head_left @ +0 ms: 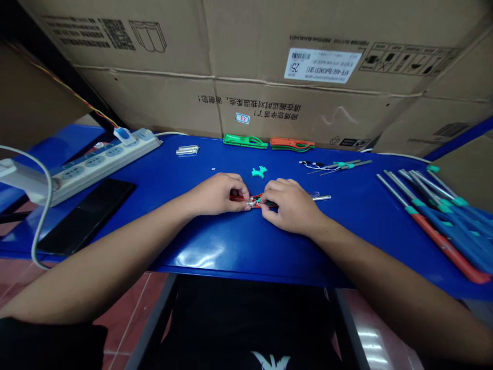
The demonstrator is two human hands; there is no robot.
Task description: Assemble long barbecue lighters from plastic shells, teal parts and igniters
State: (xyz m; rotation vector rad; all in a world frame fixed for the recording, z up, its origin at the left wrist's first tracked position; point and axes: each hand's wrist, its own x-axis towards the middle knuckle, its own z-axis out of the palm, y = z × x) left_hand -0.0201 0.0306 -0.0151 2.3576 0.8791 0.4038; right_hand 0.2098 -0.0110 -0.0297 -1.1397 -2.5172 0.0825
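An orange-red lighter casing (254,206) lies low over the blue tabletop between my hands, with small metal and green parts showing in it. My left hand (222,194) pinches its left end, thumb and forefinger close together. Around the casing's right part, the fingers of my right hand (289,204) are curled, covering much of it. A metal tube (322,198) sticks out to the right, beyond that hand. Just behind my hands lies a small turquoise plastic piece (259,171). What exactly each fingertip presses on is partly hidden.
Green (245,141) and orange casing halves (291,144) lie by the cardboard box (246,67). Metal rods with wires (342,166) and several long-nosed lighters (442,221) are at right. A power strip (96,163), a black phone (88,216) and small clear cylinders (187,150) are at left.
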